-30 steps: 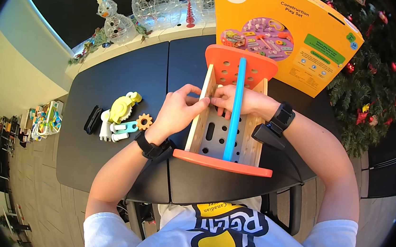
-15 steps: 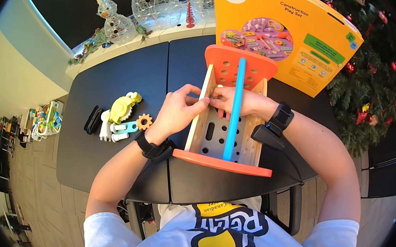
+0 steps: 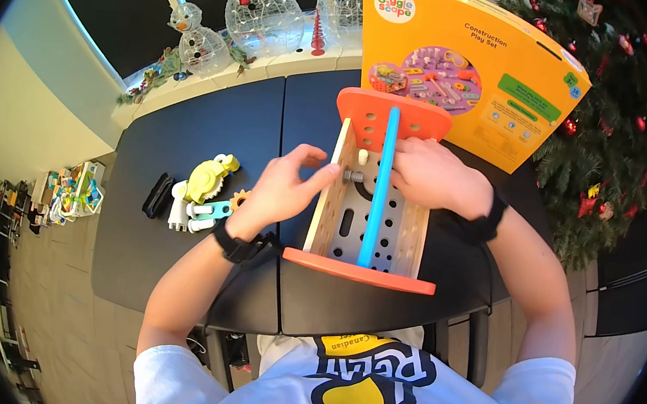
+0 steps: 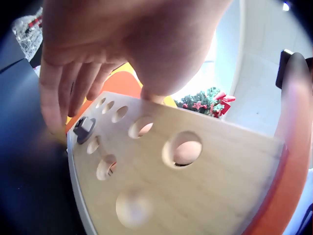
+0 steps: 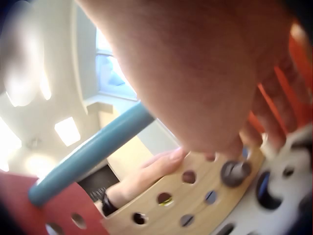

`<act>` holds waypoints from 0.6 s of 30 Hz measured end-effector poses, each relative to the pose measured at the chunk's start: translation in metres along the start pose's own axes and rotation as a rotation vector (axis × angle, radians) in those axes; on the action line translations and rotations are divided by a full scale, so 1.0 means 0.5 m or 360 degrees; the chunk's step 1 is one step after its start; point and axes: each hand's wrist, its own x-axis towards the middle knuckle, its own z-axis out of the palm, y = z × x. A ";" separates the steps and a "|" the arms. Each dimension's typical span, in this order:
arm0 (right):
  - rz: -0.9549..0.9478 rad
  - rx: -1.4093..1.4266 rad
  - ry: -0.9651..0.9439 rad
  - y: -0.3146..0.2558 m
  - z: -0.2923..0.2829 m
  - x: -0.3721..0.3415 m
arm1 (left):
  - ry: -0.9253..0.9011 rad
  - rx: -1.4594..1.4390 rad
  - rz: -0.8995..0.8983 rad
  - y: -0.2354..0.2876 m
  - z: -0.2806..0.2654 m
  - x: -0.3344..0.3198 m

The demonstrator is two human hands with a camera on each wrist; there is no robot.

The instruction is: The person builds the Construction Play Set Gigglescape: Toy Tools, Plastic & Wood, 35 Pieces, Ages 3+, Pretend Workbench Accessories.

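Found an open toy toolbox (image 3: 370, 206) on the smooth black surface (image 3: 190, 127). Noted pale wooden side panels with visible grain and round holes of differing sizes, curved orange-red end panels, a grey base with round and slotted openings, and a round blue handle (image 3: 382, 192) running lengthwise overhead. Observed a grey bolt (image 3: 354, 176) through the left side panel, with angular head outside and ridged, cylindrical shank inside. Recorded a small cream peg (image 3: 363, 157) upright inside, near the far end panel. Found left hand (image 3: 282, 190) open at the left panel, with thumb at the upper edge and fingers on the outer side, near the bolt head. Found right hand (image 3: 438, 182) open, palm down over the right panel, with fingers extended inside, beyond the handle; cannot confirm fingertip contact. Logged to the left a yellow toy saw (image 3: 207, 181) with toothed disc, a white toy piece (image 3: 180, 210), a teal strip (image 3: 218, 209), a toothed orange gear (image 3: 240, 197) and an elongated black object (image 3: 158, 195). Noted behind the toolbox a flat-sided yellow-orange carton (image 3: 533, 86).
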 end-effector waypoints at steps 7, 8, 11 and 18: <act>-0.0018 -0.0133 0.0907 0.049 -0.078 -0.063 | -0.0808 -0.0099 0.1005 0.067 -0.090 -0.084; 0.0002 -0.0118 0.0966 0.064 -0.071 -0.061 | -0.0899 -0.0057 0.0976 0.079 -0.086 -0.101; 0.0197 0.0106 0.0894 0.102 -0.049 -0.068 | -0.0848 0.0162 0.0875 0.076 -0.082 -0.117; 0.0414 0.0350 0.0822 0.058 -0.057 -0.120 | -0.0521 0.0373 0.0711 0.045 -0.160 -0.118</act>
